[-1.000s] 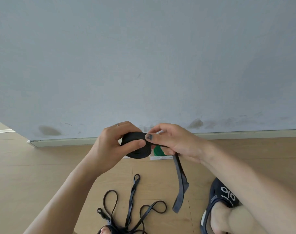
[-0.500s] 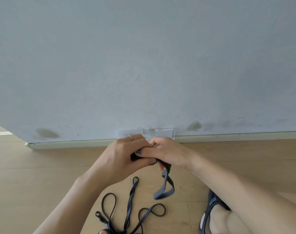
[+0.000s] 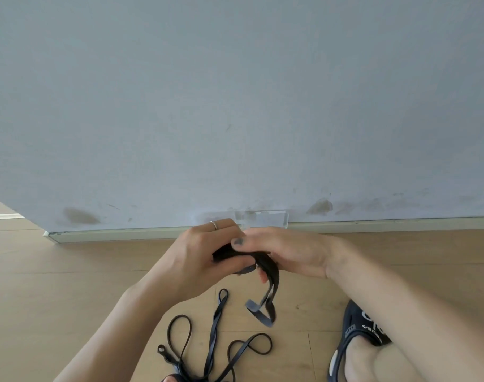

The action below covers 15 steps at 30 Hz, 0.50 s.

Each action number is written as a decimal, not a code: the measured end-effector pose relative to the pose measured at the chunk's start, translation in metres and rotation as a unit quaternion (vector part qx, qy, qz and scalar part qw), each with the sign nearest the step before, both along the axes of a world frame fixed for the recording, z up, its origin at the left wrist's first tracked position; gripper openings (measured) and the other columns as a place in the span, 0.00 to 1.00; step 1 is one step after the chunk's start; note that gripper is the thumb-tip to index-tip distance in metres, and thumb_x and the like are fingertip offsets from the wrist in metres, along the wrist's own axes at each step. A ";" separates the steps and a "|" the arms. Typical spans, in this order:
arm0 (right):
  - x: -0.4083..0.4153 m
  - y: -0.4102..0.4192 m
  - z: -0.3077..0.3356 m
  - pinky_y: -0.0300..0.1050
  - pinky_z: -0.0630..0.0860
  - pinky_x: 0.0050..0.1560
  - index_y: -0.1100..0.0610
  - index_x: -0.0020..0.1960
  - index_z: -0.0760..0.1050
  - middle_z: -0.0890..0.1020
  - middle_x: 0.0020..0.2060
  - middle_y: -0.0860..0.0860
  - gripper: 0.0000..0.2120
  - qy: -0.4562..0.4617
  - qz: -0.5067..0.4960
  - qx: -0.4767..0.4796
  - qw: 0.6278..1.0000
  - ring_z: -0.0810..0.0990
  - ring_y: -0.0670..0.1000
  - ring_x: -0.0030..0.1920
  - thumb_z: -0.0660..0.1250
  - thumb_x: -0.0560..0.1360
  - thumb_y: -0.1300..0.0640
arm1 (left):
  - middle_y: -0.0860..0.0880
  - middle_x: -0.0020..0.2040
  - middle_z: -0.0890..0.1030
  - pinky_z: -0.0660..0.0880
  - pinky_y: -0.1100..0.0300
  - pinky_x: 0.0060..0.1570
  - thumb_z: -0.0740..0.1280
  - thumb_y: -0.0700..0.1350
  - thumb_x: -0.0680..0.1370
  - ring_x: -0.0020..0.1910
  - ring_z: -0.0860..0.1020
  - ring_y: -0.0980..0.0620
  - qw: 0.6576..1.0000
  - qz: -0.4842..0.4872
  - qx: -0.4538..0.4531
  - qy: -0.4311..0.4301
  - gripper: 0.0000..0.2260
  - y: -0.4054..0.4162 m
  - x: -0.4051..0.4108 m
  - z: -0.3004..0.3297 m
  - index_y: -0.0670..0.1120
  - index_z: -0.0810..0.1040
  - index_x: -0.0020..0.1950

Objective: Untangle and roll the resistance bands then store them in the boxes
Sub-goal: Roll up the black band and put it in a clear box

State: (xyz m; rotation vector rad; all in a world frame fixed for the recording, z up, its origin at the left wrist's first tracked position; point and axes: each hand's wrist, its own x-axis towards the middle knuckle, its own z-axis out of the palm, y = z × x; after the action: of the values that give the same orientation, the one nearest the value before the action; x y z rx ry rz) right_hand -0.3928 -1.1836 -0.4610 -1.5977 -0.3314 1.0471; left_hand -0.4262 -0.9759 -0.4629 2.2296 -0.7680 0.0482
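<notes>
Wall unchanged; band tail shorter between both hands.

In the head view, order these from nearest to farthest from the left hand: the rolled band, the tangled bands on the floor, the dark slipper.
1. Rolled band: gripped in the left hand itself.
2. Tangled bands: on the floor below the hand.
3. Dark slipper: on the foot, far right.

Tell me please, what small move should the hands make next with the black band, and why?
Probably one more turn of winding. Both the left hand and right hand grip the rolled black band, yet a loose tail hangs below it. The clear box by the wall can wait until that tail is wound in.
</notes>
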 end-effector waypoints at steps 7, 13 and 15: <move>-0.002 0.000 -0.004 0.45 0.77 0.50 0.57 0.61 0.79 0.84 0.46 0.51 0.29 -0.051 -0.052 -0.061 0.995 0.80 0.48 0.40 0.74 0.72 0.35 | 0.57 0.45 0.80 0.73 0.63 0.42 0.75 0.52 0.75 0.44 0.78 0.53 0.999 0.010 0.026 0.038 0.06 0.009 0.002 0.006 0.55 0.82 0.49; -0.003 -0.002 0.001 0.41 0.75 0.45 0.53 0.60 0.79 0.80 0.49 0.50 0.24 -0.005 -0.014 -0.035 0.999 0.76 0.44 0.37 0.69 0.76 0.34 | 0.55 0.42 0.78 0.74 0.50 0.40 0.71 0.51 0.77 0.39 0.75 0.51 1.000 -0.016 0.005 0.026 0.04 0.005 0.001 0.002 0.52 0.80 0.47; -0.003 -0.004 0.001 0.41 0.74 0.43 0.54 0.58 0.81 0.79 0.49 0.49 0.18 0.038 -0.013 0.033 0.999 0.74 0.44 0.39 0.68 0.79 0.40 | 0.54 0.42 0.79 0.74 0.51 0.40 0.71 0.49 0.78 0.40 0.76 0.50 0.999 -0.021 -0.020 0.031 0.03 0.007 0.002 0.006 0.50 0.81 0.48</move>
State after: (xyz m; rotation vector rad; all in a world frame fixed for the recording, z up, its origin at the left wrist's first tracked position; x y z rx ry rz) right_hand -0.3958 -1.1877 -0.4598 -1.4958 -0.2907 1.0645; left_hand -0.4245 -0.9693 -0.4569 2.1656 -0.7736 -0.0256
